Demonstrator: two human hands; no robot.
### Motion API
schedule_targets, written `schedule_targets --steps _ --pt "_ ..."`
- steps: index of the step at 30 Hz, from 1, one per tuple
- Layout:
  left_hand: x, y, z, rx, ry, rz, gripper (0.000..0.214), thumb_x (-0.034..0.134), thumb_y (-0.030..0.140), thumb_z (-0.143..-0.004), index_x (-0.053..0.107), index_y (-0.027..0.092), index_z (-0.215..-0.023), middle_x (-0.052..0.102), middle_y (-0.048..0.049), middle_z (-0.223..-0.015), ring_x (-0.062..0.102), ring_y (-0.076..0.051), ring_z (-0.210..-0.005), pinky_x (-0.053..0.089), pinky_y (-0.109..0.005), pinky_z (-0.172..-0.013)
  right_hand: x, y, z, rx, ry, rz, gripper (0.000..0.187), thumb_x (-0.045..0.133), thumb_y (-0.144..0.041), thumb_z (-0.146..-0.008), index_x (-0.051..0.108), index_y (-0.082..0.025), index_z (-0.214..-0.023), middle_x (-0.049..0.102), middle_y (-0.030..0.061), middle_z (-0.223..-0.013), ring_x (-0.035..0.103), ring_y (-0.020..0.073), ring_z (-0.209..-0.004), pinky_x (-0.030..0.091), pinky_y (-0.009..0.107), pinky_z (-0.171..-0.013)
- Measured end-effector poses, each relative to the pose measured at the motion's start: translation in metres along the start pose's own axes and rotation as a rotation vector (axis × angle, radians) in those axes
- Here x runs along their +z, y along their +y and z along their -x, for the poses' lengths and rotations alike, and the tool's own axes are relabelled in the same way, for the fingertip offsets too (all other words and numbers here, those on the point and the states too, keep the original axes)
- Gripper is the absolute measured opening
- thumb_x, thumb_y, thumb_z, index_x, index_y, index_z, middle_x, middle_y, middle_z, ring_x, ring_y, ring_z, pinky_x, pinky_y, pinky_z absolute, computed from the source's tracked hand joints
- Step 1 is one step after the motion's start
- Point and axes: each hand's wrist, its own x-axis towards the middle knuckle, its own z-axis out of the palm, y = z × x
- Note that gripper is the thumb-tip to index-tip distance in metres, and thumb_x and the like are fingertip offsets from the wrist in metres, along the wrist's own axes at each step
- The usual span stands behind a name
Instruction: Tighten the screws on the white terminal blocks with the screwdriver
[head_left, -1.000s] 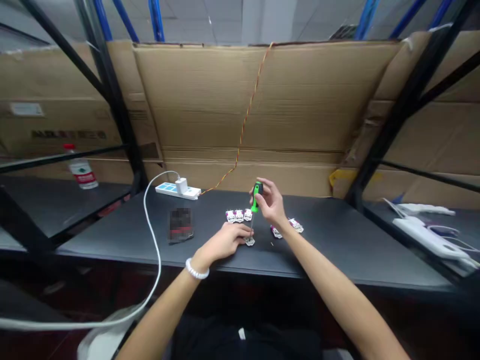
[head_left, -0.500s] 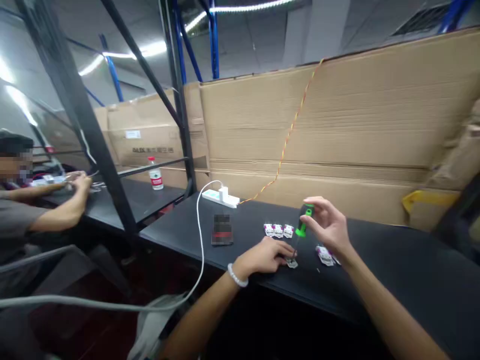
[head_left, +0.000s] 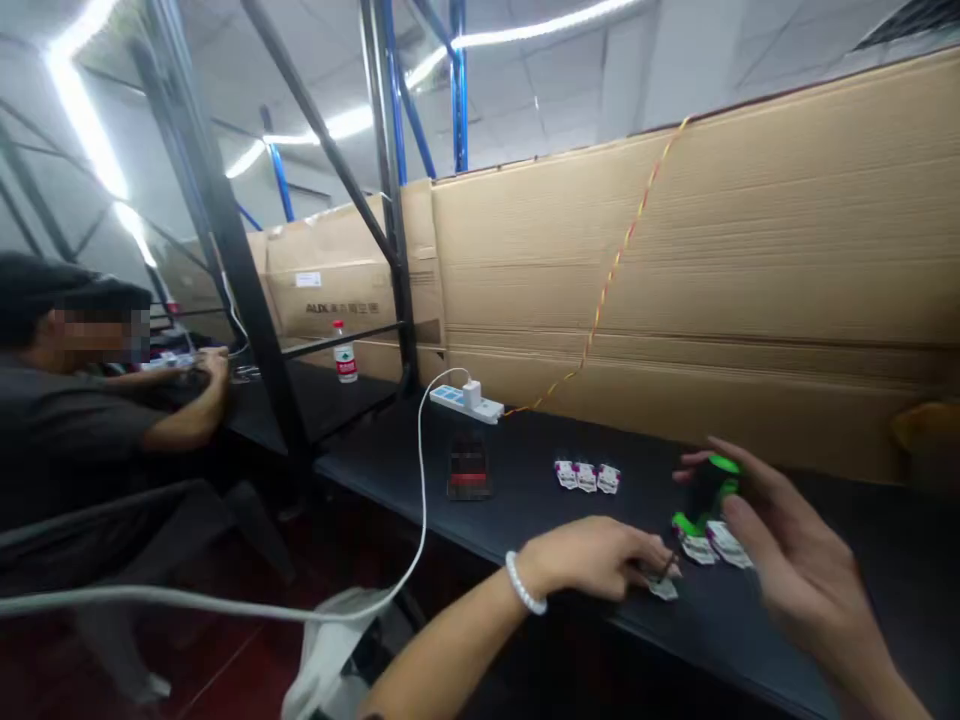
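Low over the front of the black table, my left hand (head_left: 596, 555), with a white bead bracelet (head_left: 525, 583), has its fingertips closed on a small pale plastic part (head_left: 663, 591) and presses it to the tabletop. My right hand (head_left: 799, 550) holds a screwdriver (head_left: 705, 497) with a black and green handle between thumb and fingers. Its shaft leans down to the left, and the tip is at the small part; whether it sits in a screw I cannot tell. Just behind the screwdriver handle lie white and purple parts (head_left: 727, 545), partly hidden.
Three similar parts (head_left: 587, 476) stand in a row farther back. A dark phone-like object (head_left: 469, 472), a white power strip (head_left: 466, 402) with a plugged charger and a white cable (head_left: 421, 450) are to the left. Beyond the rack post, a co-worker (head_left: 82, 390) sits near a bottle (head_left: 345, 355).
The view has swung left, so everything sits farther right in the picture. The screwdriver leans more, and my right fingers are spread more loosely around its handle. My left hand still holds the part.
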Motion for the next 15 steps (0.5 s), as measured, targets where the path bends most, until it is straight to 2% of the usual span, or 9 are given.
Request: schedule_targets --steps 2,4,6,8,9,12,15 --pt "0.001 0.002 -0.001 0.018 0.002 -0.008 0.047 0.061 -0.002 -0.091 0.072 0.017 -0.133 0.067 -0.0096 -0.151 0.060 -0.026 -0.145 0.048 -0.034 -0.122 -0.004 0.001 0.006 0.042 0.000 -0.051 0.043 0.065 -0.046 -0.100 0.067 -0.036 -0.142 0.079 0.0088 -0.115 0.080 0.0264 -0.099 0.069 0.034 -0.074" --pt "0.001 0.004 0.000 0.038 0.010 -0.013 0.046 0.059 -0.002 -0.092 0.071 0.013 -0.133 0.067 -0.0120 -0.151 0.059 -0.026 -0.146 0.045 -0.034 -0.125 -0.008 0.001 0.011 0.036 0.063 -0.061 0.045 0.077 -0.044 -0.092 0.069 -0.036 -0.136 0.078 0.0068 -0.113 0.079 0.0243 -0.094 0.068 0.033 -0.075" --pt "0.000 0.005 0.001 0.050 0.026 -0.005 0.046 0.056 -0.002 -0.094 0.072 0.017 -0.133 0.069 -0.0091 -0.149 0.058 -0.024 -0.147 0.043 -0.034 -0.126 -0.011 -0.001 0.012 0.026 0.155 -0.009 0.044 0.086 -0.041 -0.084 0.074 -0.033 -0.126 0.075 0.0060 -0.109 0.076 0.0232 -0.094 0.066 0.032 -0.079" --pt "-0.001 0.006 0.002 0.061 0.031 0.008 0.050 0.056 -0.005 -0.091 0.073 0.018 -0.132 0.069 -0.0086 -0.149 0.059 -0.024 -0.147 0.045 -0.034 -0.125 -0.013 -0.004 0.010 0.038 0.195 0.068 0.039 0.083 -0.043 -0.088 0.076 -0.031 -0.124 0.073 0.0063 -0.113 0.075 0.0223 -0.097 0.065 0.033 -0.084" --pt "-0.001 0.006 0.002 0.062 0.041 0.013 0.049 0.057 -0.005 -0.090 0.074 0.018 -0.129 0.070 -0.0083 -0.147 0.059 -0.024 -0.146 0.046 -0.035 -0.125 -0.014 -0.005 0.009 0.070 0.170 0.071 0.040 0.080 -0.044 -0.091 0.075 -0.031 -0.128 0.073 0.0066 -0.115 0.075 0.0221 -0.097 0.065 0.033 -0.084" --pt "-0.002 0.005 0.002 0.085 0.052 0.043 0.046 0.056 -0.005 -0.091 0.076 0.015 -0.127 0.072 -0.0109 -0.144 0.061 -0.026 -0.145 0.046 -0.036 -0.124 -0.017 -0.005 0.008 0.118 0.078 -0.037 0.045 0.068 -0.045 -0.100 0.066 -0.032 -0.143 0.073 0.0075 -0.121 0.077 0.0232 -0.100 0.066 0.034 -0.082" --pt "-0.003 0.005 0.002 0.091 0.050 0.064 0.047 0.057 -0.004 -0.091 0.075 0.015 -0.130 0.072 -0.0109 -0.144 0.061 -0.025 -0.144 0.047 -0.034 -0.124 -0.016 -0.004 0.008 0.075 0.075 -0.110 0.043 0.062 -0.043 -0.104 0.064 -0.033 -0.146 0.072 0.0082 -0.126 0.076 0.0249 -0.108 0.065 0.036 -0.086"
